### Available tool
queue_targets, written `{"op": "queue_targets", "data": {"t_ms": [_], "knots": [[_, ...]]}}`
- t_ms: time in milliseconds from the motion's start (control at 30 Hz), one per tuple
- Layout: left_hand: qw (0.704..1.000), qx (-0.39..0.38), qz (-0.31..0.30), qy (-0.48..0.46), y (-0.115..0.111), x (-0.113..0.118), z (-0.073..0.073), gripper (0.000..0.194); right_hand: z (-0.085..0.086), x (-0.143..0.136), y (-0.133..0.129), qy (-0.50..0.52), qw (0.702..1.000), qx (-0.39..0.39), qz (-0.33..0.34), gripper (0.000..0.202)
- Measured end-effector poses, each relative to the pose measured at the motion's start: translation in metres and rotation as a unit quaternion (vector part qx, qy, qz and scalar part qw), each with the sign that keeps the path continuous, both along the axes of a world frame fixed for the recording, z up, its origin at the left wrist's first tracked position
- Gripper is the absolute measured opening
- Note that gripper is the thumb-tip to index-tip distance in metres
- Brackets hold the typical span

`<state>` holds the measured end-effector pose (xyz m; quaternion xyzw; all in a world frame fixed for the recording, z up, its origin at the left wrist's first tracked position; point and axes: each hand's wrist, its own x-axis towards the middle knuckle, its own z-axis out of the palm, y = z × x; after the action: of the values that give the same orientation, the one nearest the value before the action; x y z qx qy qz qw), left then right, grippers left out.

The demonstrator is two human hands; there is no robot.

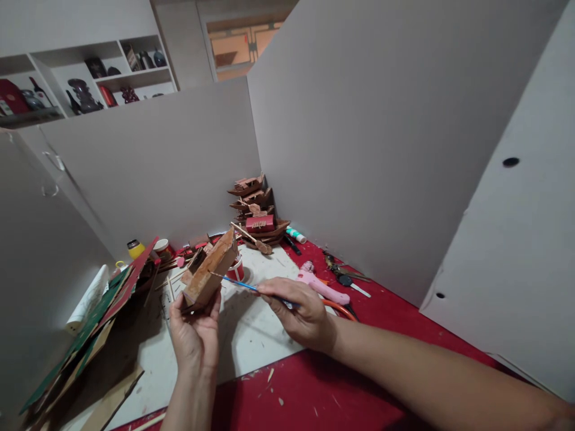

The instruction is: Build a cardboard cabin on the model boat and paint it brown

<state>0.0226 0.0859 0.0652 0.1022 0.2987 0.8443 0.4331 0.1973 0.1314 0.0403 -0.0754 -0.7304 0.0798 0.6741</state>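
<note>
My left hand (197, 326) grips a small brown model boat hull (204, 287) from below, tilted with its far end up and to the right. The hull looks like cardboard, with an orange-brown surface facing up. In my right hand (300, 311) is a thin blue paintbrush (240, 283), held like a pen. Its tip meets the hull near the middle of its right side. Behind the hull, a small red and white cup (237, 267) is partly hidden. Finished-looking brown model boats (256, 209) are stacked in the corner.
A pink glue gun (321, 284) lies right of the white board (251, 353) on the red tabletop (350, 389). Keys and tools (345, 272) lie by the right partition. Cardboard sheets (99, 317) lean at left, beside a paper roll (87, 299). A yellow bottle (135, 248) stands behind.
</note>
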Motion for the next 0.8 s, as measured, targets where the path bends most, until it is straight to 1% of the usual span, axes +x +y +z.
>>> {"op": "queue_targets", "data": {"t_ms": [33,133,167,233,333,400,467,600,667,733,800], "knots": [[1.0,0.0,-0.001,-0.001,0.0,0.0,0.0,0.012,0.0,0.001,0.002,0.005,1.0,-0.007,-0.007,0.031],[1.0,-0.002,-0.004,-0.003,0.0,0.002,0.0,0.013,0.003,0.003,0.007,0.042,0.997,-0.061,-0.038,0.028],[1.0,-0.004,-0.003,-0.004,0.0,0.002,0.0,0.013,0.002,0.003,0.008,0.049,0.995,-0.072,-0.039,0.027],[1.0,-0.008,-0.002,-0.007,0.0,0.004,0.0,0.011,0.0,0.0,0.006,0.041,0.997,-0.062,-0.016,0.027],[1.0,-0.02,-0.001,-0.01,0.001,0.005,0.001,0.009,-0.006,-0.007,-0.002,-0.009,0.999,-0.017,0.049,0.031],[1.0,-0.025,-0.001,-0.009,0.001,0.006,0.001,0.011,-0.008,-0.008,-0.004,-0.026,0.997,0.003,0.07,0.032],[1.0,-0.025,-0.001,-0.006,0.001,0.006,0.002,0.011,-0.005,-0.006,-0.002,-0.015,0.999,0.0,0.05,0.032],[1.0,-0.014,-0.005,0.001,0.0,0.007,0.0,0.013,0.007,0.005,0.01,0.051,0.995,-0.068,-0.055,0.023],[1.0,-0.011,-0.004,0.003,0.0,0.007,-0.001,0.013,0.01,0.007,0.012,0.072,0.99,-0.089,-0.084,0.02],[1.0,-0.01,-0.004,0.004,0.0,0.006,-0.002,0.013,0.009,0.006,0.01,0.065,0.991,-0.089,-0.077,0.02],[1.0,-0.008,-0.005,0.007,0.001,0.006,-0.002,0.014,0.006,0.003,0.004,0.037,0.996,-0.067,-0.041,0.023]]}}
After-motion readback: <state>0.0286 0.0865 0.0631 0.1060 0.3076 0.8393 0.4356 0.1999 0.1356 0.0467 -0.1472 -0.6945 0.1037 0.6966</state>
